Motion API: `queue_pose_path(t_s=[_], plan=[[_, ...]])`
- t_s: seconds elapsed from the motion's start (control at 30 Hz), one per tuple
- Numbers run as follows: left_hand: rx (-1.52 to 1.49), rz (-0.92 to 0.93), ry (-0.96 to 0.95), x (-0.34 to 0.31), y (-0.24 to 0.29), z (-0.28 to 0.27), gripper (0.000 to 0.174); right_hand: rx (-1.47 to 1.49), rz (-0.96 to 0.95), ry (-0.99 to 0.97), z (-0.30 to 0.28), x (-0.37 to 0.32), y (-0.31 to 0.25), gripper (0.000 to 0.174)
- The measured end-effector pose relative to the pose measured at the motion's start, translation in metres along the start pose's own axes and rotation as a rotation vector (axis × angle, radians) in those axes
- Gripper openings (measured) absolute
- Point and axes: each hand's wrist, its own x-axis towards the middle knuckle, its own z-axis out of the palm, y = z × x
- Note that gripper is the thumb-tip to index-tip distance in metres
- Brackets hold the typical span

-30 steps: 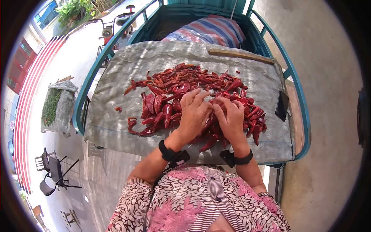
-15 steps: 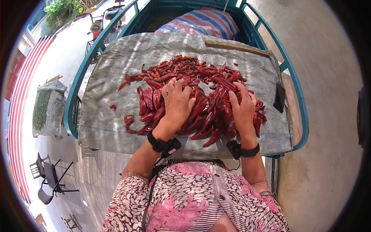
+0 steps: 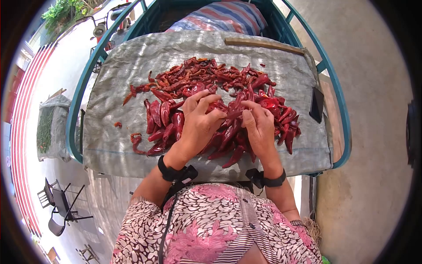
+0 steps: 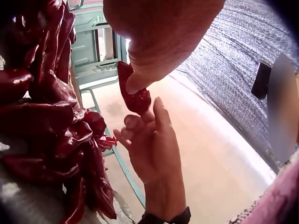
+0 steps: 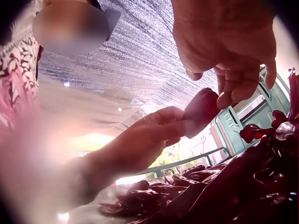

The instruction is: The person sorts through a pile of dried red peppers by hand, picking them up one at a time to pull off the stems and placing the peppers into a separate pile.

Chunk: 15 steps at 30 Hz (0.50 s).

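Observation:
My left hand (image 3: 198,125) pinches a glossy dark red chili pepper (image 3: 233,114) between thumb and fingers, raised over the heap. In the left wrist view its thumb lies along the chili's side. Facing it, my right hand (image 3: 261,130) has loosely bent fingers, with fingertips at the chili's other end. Its thumb stands apart from the fingers in the right wrist view. Below both hands spreads a heap of plump red chilies (image 3: 165,114). Farther back lie smaller, shrivelled dried chilies (image 3: 193,72). Everything rests on a grey woven sheet (image 3: 114,92).
A wooden strip (image 3: 263,45) lies along the sheet's back edge and a black phone (image 3: 316,104) near its right edge. Teal cart rails (image 3: 336,101) flank the sheet. Behind it is a striped bag (image 3: 224,17). Black chairs (image 3: 63,204) stand on the ground at left.
The hands, close together a second ago, parted and spread over the heap half a second ago. Now they face each other again, the left one holding a chili. The head view has shifted slightly.

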Motion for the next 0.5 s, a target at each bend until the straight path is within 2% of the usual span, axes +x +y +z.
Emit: queue_pose_path(t_s=[0.07, 0.13, 0.17, 0.23, 0.3, 0.4, 0.5], plan=[[0.027, 0.056, 0.042, -0.001, 0.004, 0.004, 0.02, 0.162, 0.041, -0.013, 0.006, 0.003, 0.005, 0.026], [0.08, 0.054, 0.047, -0.002, 0.006, 0.004, 0.024, 0.3, 0.117, 0.007, 0.012, 0.001, 0.006, 0.02], [0.11, 0.035, 0.033, -0.003, 0.005, 0.004, 0.025, 0.248, 0.116, 0.009, 0.011, 0.002, 0.005, 0.014], [0.171, -0.048, 0.006, -0.002, 0.003, 0.002, 0.028, 0.142, 0.041, 0.049, 0.01, 0.006, 0.014, 0.014], [0.232, -0.181, -0.021, -0.002, -0.004, -0.003, 0.031, 0.145, 0.07, 0.099, 0.005, 0.011, 0.019, 0.016], [0.339, -0.2, -0.087, -0.005, -0.024, -0.002, 0.037, 0.131, 0.11, 0.164, -0.001, 0.018, 0.028, 0.024], [0.366, -0.176, -0.167, -0.008, -0.033, 0.009, 0.043, -0.022, 0.023, 0.206, -0.003, 0.017, 0.034, 0.03]])
